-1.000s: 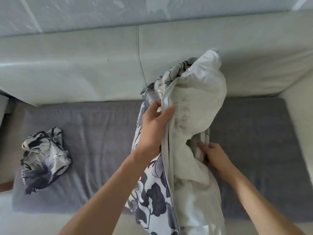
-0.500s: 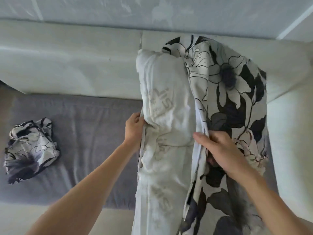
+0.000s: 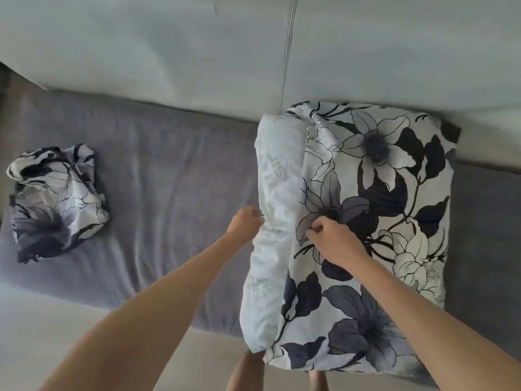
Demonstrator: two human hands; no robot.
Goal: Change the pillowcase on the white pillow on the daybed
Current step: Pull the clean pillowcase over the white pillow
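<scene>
The white pillow lies flat on the grey daybed mattress, most of it inside a floral black, grey and white pillowcase. A white strip of pillow shows along the case's open left side. My left hand grips the pillow's left edge with curled fingers. My right hand pinches the pillowcase's open edge on top of the pillow. A second floral pillowcase lies crumpled at the left end of the mattress.
The pale daybed backrest runs along the far side, with a seam down it. The near frame edge is light-coloured. My feet show at the bottom, under the pillow's overhanging end.
The pillow was held upright against the backrest and now lies flat on the mattress. My right hand has drawn the floral case further left over the pillow; my left hand stays at its left edge.
</scene>
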